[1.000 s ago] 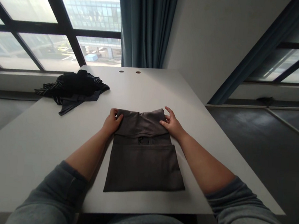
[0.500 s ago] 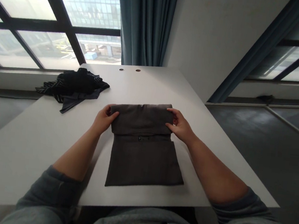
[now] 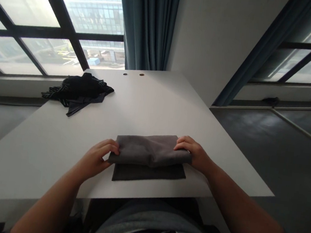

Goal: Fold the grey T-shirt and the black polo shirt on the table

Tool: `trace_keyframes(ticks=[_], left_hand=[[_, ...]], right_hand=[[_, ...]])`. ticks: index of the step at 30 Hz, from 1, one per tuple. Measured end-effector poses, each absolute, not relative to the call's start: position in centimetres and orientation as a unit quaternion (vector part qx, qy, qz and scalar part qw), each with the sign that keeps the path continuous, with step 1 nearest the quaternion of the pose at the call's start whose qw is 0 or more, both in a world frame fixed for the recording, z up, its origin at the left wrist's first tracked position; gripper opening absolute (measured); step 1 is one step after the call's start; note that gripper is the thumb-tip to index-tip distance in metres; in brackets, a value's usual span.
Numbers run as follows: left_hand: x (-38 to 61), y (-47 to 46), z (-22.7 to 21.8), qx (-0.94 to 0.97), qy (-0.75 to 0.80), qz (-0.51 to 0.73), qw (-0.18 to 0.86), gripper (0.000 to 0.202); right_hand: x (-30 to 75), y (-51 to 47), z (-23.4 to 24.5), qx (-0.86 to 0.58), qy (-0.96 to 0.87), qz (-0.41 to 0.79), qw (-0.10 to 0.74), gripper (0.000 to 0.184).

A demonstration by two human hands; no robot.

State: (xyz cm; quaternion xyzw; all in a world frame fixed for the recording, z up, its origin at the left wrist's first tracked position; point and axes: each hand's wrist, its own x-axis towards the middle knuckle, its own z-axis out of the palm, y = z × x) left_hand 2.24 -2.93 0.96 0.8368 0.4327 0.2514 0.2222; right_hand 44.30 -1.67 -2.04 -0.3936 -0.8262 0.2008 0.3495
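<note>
Grey cloth [image 3: 149, 149], bent fingers [image 3: 109, 147] atop both ends

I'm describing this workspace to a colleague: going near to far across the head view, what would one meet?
Partly folded grey fabric → heap of black clothing with striped parts → two small round grommets → blue curtain → glass-fronted building outside.

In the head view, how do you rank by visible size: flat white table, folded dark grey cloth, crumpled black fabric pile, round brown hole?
1. Flat white table
2. Folded dark grey cloth
3. Black fabric pile
4. Round brown hole
Cloth versus pile: real sizes unsure; the cloth is nearer.
</note>
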Motion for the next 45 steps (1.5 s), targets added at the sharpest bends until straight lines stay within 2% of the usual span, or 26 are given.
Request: trace_keyframes(ticks=[4,7,13,16,20,23,25,29,34,39,45], left_hand=[[2.3,-5.6,-1.9,0.871,0.422,0.186,0.171,0.032],[1.8,-6.9,-3.0,0.880,0.418,0.155,0.160,0.036],[1.5,-7.9,-0.6,0.888,0.398,0.103,0.208,0.023],[3.4,-7.2,-0.3,0.860,0.468,0.132,0.158,0.016],[7.7,-5.9,-2.9,0.796,0.560,0.223,0.063,0.036],[9.9,-5.2,-5.6,0.765,0.595,0.235,0.075,0.055],[10.3,-5.0,-6.8,0.764,0.597,0.228,0.089,0.059],[9.5,-5.3,-7.6,0.774,0.589,0.218,0.076,0.056],[9.8,-5.6,-6.4,0.781,0.604,0.159,0.013,0.057],[13.2,-5.1,-4.4,0.829,0.535,0.160,-0.029,0.056],[15.0,-4.5,-5.3,0.858,0.505,0.090,0.029,0.060]], right_hand=[[44.8,-3.3,-4.2,-0.372,-0.863,0.153,0.305,0.032],[45.5,-4.2,-5.3,-0.362,-0.875,0.143,0.289,0.040],[45.7,-5.5,-5.1,-0.388,-0.873,0.120,0.269,0.041],[43.8,-5.3,-4.0,-0.427,-0.853,0.104,0.282,0.043],[39.7,-4.6,-4.3,-0.498,-0.809,0.040,0.310,0.043],[37.5,-4.4,-6.0,-0.563,-0.786,0.021,0.254,0.055],[36.9,-4.7,-7.1,-0.591,-0.781,0.025,0.201,0.062],[36.8,-5.5,-7.8,-0.611,-0.782,0.018,0.125,0.064],[36.1,-5.9,-6.5,-0.619,-0.780,-0.002,0.087,0.064],[34.7,-5.0,-5.0,-0.600,-0.792,-0.013,0.112,0.062],[34.3,-3.8,-6.5,-0.589,-0.798,0.017,0.121,0.063]])
